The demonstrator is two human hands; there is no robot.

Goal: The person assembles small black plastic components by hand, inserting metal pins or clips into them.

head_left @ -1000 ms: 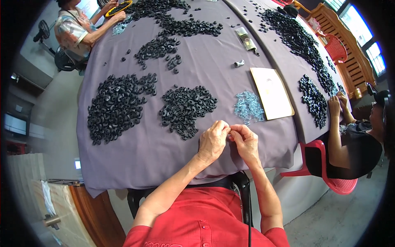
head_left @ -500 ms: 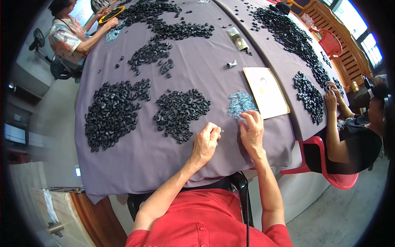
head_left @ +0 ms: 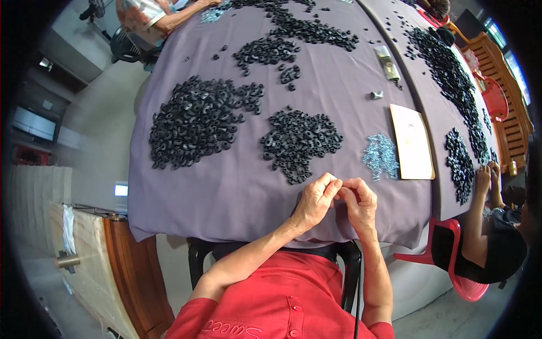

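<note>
My left hand [head_left: 317, 199] and my right hand [head_left: 359, 204] meet fingertip to fingertip above the near edge of the purple-grey tablecloth [head_left: 214, 209]. Both are closed in a pinch. Whatever lies between the fingers is too small or too covered to name. Just beyond my hands spreads a pile of small black ring-like parts [head_left: 302, 141]. A heap of small clear bluish pieces [head_left: 380, 157] lies to the right, beyond my right hand. Farther left is a larger pile of black parts [head_left: 195, 124].
A pale flat board [head_left: 412, 144] lies right of the bluish heap. Behind it are a short silvery cylinder [head_left: 376, 95] and a tube-shaped packet [head_left: 387, 63]. More black parts [head_left: 446, 73] cover the right-hand table, where a person [head_left: 497, 248] works. Another person [head_left: 141, 17] sits at far left.
My right hand has moved from the bluish heap to my left hand, and their fingertips now meet. The whole view has shifted, so the table's things appear farther right.
</note>
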